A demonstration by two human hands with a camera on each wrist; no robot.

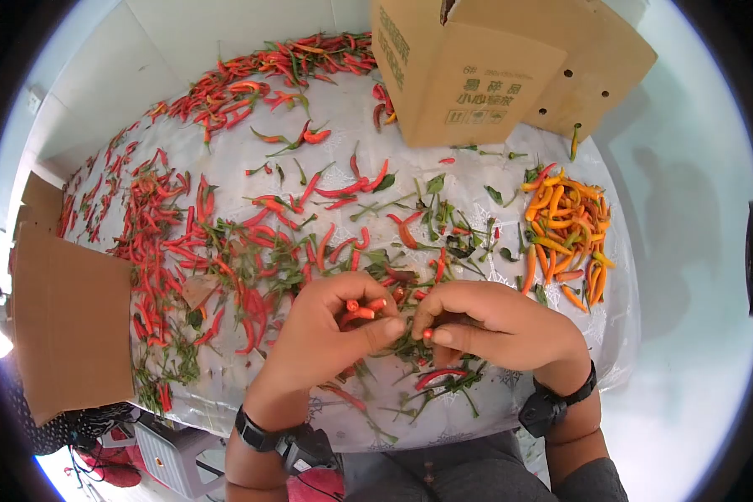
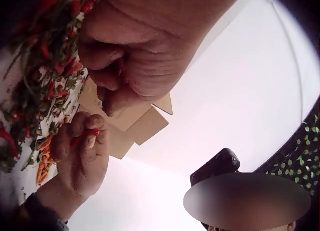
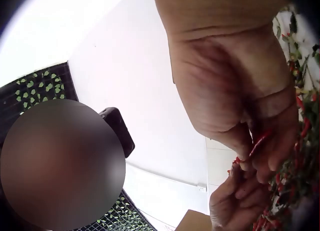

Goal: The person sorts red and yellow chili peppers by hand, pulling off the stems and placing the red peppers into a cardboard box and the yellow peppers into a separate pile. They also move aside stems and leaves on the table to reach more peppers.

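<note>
In the head view the left hand (image 1: 330,326) curls round several red chilies (image 1: 361,311), their ends showing above the thumb. Just to its right, the right hand (image 1: 502,326) pinches a red chili (image 1: 427,334) between thumb and fingers. The two hands are close together over the pile of chilies and stems. In the right wrist view a red chili (image 3: 260,143) lies against the right hand's (image 3: 230,86) fingers. The left wrist view shows the right hand (image 2: 82,161) with a red chili (image 2: 82,138), below the left hand (image 2: 140,46).
Red chilies (image 1: 155,243) with green stems spread over the plastic-covered table (image 1: 343,109). Orange chilies (image 1: 565,226) form a heap at the right. A cardboard box (image 1: 477,75) stands at the back, another (image 1: 75,309) at the left. One red chili (image 1: 440,376) lies near the front edge.
</note>
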